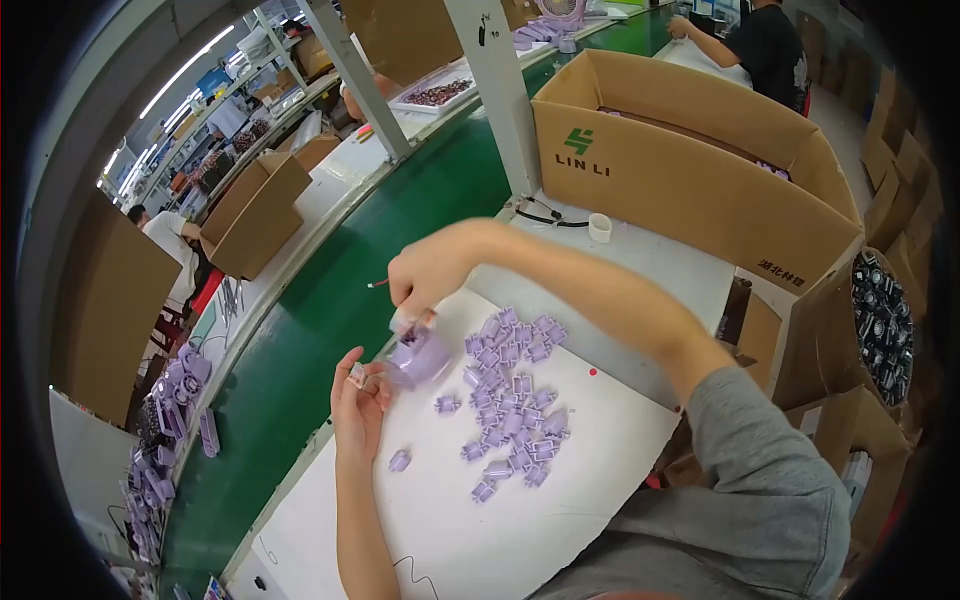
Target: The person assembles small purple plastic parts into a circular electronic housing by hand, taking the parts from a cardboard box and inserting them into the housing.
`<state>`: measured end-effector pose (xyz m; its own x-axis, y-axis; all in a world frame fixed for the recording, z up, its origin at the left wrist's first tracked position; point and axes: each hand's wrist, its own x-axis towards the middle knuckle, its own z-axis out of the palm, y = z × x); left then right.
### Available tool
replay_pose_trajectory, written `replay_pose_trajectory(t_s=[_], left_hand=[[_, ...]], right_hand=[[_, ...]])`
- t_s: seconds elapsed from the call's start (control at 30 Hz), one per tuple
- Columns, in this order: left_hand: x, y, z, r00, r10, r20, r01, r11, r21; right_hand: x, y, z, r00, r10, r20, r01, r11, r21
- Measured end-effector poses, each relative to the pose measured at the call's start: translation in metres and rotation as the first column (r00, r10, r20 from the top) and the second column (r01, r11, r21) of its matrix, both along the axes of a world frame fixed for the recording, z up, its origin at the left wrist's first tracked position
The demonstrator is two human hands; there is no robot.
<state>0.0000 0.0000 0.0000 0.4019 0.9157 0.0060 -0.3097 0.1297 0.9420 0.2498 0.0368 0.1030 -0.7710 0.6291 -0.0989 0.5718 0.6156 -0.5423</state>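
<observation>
My right hand (pixel 432 272) reaches in from the right, fingers pointing down, with whitish wraps on the fingertips. Its fingers are closed at the top of a rounded purple plastic housing (pixel 425 362), blurred by motion, with something dark at its opening. A thin red wire with a white end (pixel 378 284) sticks out beside this hand. My left hand (pixel 362 412) is just left of the housing, fingers apart and curved, one wrapped in white. Whether it touches the housing is hard to tell. Small purple plastic parts (pixel 512 405) lie heaped to the right; a single one (pixel 400 460) lies nearer me.
A white board (pixel 450 540) covers my work surface beside a green conveyor belt (pixel 335 262). Purple housings (pixel 180 385) line the belt's left side. A large cardboard box (pixel 690 165) stands at the back right, behind a metal post (pixel 495 100). Another person (pixel 765 55) works farther off.
</observation>
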Motion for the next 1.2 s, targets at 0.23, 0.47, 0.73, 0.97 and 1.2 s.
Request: replay_pose_trajectory(t_s=[0.23, 0.47, 0.73, 0.97, 1.2], left_hand=[[-0.007, -0.002, 0.018, 0.997, 0.035, -0.070, -0.035, 0.999, 0.007], [0.008, -0.006, 0.012, 0.990, 0.082, -0.115, -0.082, 0.997, 0.010], [0.005, 0.011, -0.002, 0.998, -0.033, 0.054, 0.035, 0.999, -0.042], [-0.016, 0.007, -0.003, 0.966, 0.076, 0.248, -0.017, 0.972, -0.234], [-0.013, 0.010, -0.003, 0.961, 0.115, 0.253, -0.049, 0.967, -0.251]], right_hand=[[0.090, 0.014, 0.106, 0.984, -0.138, 0.115, 0.156, 0.974, -0.163], [0.324, -0.003, 0.147, 0.827, -0.262, -0.498, 0.166, 0.959, -0.228], [0.550, -0.049, 0.124, -0.209, -0.707, -0.676, 0.977, -0.185, -0.108], [0.496, -0.014, 0.068, -0.527, -0.535, -0.661, 0.850, -0.351, -0.393], [0.518, -0.006, 0.040, -0.568, -0.597, -0.566, 0.814, -0.306, -0.494]])
